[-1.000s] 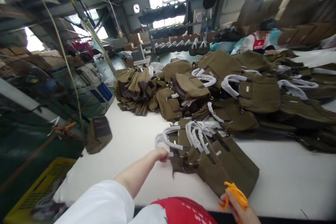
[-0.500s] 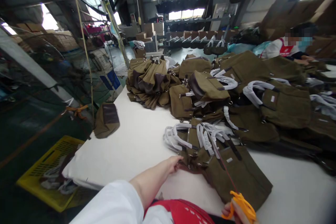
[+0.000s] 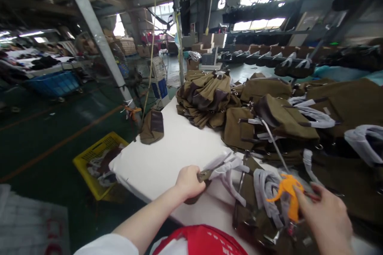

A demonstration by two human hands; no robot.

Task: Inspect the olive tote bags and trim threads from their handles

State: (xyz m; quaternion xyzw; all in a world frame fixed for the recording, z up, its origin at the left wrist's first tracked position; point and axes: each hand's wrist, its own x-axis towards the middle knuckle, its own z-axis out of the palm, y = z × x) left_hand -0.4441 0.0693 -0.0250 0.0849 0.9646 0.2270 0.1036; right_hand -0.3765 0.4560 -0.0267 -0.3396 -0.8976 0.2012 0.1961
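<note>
My left hand (image 3: pixel 188 182) grips the edge of an olive canvas bag (image 3: pixel 254 211) by its paper-wrapped white handles (image 3: pixel 227 167), at the near edge of the white table (image 3: pixel 167 155). My right hand (image 3: pixel 326 219) holds small orange scissors (image 3: pixel 285 195) over the same bag, close to its wrapped handles. The bag lies partly under both hands, and its lower part is blurred.
Several more olive bags (image 3: pixel 269 119) are piled across the table's far and right side, with a folded stack (image 3: pixel 205 97) at the back. One bag (image 3: pixel 152 127) hangs off the table's left edge. A yellow crate (image 3: pixel 95 163) sits on the floor at left, beside a slanted pole (image 3: pixel 98 40).
The view has swung left. My left hand has closed on the bag's edge and pulled it toward me. My right hand with the scissors has risen from the bottom edge to above the bag.
</note>
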